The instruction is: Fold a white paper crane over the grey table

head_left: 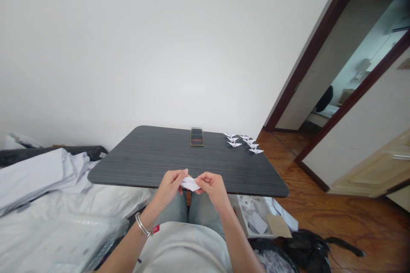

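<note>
A small folded piece of white paper [191,184] is held between both hands, just over the near edge of the dark table [153,153]. My left hand [173,183] pinches its left end between thumb and fingers. At the right end, my right hand [211,184] grips it the same way. The finer folds are too small to make out. Several white origami cranes [235,144] stand in two rows at the table's far right corner, well beyond my hands.
A phone [197,136] lies at the table's back edge by the wall. Below right, a box [253,217] holds paper pieces, beside black plastic bags [304,249]. To the left are stacked white sheets [35,172] and bubble wrap [80,239]. A doorway [320,72] opens at right.
</note>
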### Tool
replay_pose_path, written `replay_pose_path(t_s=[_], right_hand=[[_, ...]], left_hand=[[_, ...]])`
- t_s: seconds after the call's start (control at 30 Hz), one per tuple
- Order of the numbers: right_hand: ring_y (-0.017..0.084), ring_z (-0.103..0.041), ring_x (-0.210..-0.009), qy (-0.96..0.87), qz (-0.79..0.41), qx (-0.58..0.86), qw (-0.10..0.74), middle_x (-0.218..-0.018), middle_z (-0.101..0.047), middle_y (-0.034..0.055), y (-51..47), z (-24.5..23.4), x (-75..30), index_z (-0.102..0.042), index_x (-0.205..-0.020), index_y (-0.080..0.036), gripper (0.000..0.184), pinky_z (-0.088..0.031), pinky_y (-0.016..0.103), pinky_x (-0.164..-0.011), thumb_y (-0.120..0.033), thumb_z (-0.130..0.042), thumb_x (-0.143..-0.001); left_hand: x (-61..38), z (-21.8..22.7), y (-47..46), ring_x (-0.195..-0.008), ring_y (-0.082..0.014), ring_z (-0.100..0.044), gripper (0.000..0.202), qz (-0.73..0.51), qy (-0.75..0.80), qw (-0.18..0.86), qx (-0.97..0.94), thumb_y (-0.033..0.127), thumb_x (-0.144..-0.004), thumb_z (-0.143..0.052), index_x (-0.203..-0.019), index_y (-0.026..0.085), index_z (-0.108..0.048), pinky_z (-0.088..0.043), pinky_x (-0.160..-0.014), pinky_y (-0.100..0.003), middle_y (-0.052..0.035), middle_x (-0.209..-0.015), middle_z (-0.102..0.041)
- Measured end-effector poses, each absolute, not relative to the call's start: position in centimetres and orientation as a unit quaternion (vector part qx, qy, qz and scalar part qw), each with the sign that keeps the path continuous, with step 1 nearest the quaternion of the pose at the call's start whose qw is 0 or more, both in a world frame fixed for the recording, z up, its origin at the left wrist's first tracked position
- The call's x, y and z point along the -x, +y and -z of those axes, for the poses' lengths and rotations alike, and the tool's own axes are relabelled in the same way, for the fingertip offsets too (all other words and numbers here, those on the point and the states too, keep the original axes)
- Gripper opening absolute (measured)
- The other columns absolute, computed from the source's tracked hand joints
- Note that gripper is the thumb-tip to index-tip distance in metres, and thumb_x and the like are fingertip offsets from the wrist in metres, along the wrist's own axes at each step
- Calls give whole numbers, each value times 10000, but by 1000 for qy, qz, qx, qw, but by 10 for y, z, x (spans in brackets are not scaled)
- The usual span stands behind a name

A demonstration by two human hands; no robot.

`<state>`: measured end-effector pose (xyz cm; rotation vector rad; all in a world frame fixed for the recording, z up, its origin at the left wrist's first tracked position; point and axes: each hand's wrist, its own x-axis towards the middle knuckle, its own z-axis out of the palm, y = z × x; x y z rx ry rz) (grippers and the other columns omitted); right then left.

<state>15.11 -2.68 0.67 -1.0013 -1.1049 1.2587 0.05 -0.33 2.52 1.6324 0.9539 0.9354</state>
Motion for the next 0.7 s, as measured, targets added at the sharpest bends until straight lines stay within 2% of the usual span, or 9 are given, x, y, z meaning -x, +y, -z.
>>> replay_pose_path(t_s=[0.07, 0.23, 0.53, 0.7], right_hand=[[93, -552, -409, -473, -520, 432, 565, -491, -629, 0, -27, -7, -151, -636, -594, -125, 202, -463, 184, -416, -314, -706, -605], [97, -556, -423, -482, -499, 441, 569, -498, -628, 1, -29, -9, -149, -632, -599, -126, 188, -468, 190, -434, -303, -692, -622], [107, -579, -444, -456, -521, 426, 582, -508, -647, 9, -28, -3, -157, -656, -643, -134, 205, -483, 202, -467, -331, -706, -616], [113, -597, -469, -446, -513, 403, 613, -560, -669, 36, -27, -2, -162, -672, -680, -132, 259, -500, 208, -473, -388, -640, -690]], left_hand=[[-1, -25, -3, -465, -108, -465, 499, -385, 389, 504, -668, 471, -819, -375, -642, 87, -639, -357, -379, -183, -31, -527, -567], [0, -24, -4, -427, -70, -406, 313, -368, 398, 476, -692, 395, -718, -575, -629, 97, -605, -318, -384, -161, 7, -518, -544], [4, -21, -2, -450, -70, -407, 275, -412, 398, 467, -674, 357, -731, -569, -621, 106, -591, -334, -410, -163, 21, -526, -504], [3, -24, -2, -455, -73, -397, 277, -435, 395, 489, -645, 362, -720, -578, -602, 111, -579, -335, -407, -167, 29, -513, -475]])
